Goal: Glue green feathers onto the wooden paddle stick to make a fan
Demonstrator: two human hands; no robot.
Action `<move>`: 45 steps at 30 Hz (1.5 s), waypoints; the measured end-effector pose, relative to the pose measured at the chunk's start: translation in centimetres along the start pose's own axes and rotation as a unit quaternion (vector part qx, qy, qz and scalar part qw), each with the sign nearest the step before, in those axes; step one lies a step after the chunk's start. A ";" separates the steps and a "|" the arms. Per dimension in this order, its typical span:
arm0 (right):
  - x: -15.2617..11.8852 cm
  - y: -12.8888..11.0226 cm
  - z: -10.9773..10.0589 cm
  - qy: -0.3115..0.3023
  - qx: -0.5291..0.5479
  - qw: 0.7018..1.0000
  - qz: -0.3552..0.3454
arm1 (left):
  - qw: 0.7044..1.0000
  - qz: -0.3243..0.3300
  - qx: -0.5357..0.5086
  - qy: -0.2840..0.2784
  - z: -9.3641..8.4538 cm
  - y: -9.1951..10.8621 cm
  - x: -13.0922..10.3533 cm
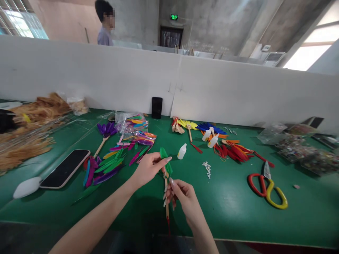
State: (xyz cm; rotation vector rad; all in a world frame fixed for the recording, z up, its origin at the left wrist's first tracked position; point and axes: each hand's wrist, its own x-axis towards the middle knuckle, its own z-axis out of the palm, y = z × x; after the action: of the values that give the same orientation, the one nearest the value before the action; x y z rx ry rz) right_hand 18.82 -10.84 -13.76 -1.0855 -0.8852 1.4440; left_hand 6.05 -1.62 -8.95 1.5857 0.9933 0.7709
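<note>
Between my hands is a slim wooden stick [167, 203] with a red tassel at its lower end and green feathers [164, 153] at its top. My left hand [149, 167] is closed on the green feathers, thumb and fingers pinched together. My right hand [181, 195] has its fingers closed round the stick just below the feathers. A small white glue bottle [182, 151] stands upright beyond my hands. Loose green feathers [111, 162] lie to the left among purple and blue ones. Small white beads [207, 170] are scattered to the right.
Scissors [267, 187] with red and yellow handles lie at right. Further back are two more bottles [213, 141], yellow and blue feather fans and red feathers. A phone [65, 168] lies at left; another [157, 107] leans on the white partition [127, 77]. A person [104, 24] is beyond it.
</note>
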 end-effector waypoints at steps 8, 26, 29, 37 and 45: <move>-1.4 2.3 0.4 0.027 0.015 0.999 0.026 | 0.999 -0.027 0.006 -0.036 0.2 -1.7 -1.2; -5.5 2.1 -3.5 0.120 -0.143 0.981 -0.046 | 0.995 -0.021 0.055 0.079 -5.2 -2.9 1.7; -4.9 1.6 -4.2 0.114 -0.235 0.960 -0.099 | 0.995 -0.013 0.088 0.034 -3.5 -3.4 3.8; -1.9 2.3 -3.4 0.097 -0.500 0.842 -0.174 | 0.990 -0.052 0.133 -0.009 -2.5 -6.0 6.6; 1.0 4.5 -1.4 0.110 -0.568 0.788 -0.211 | 0.987 -0.076 0.137 -0.048 -2.3 -6.4 7.2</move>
State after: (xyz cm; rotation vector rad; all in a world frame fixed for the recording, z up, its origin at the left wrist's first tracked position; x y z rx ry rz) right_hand 18.72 -10.57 -18.52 -1.7024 -1.7626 0.2693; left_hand 5.86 6.39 -14.71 1.7383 1.1728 0.4629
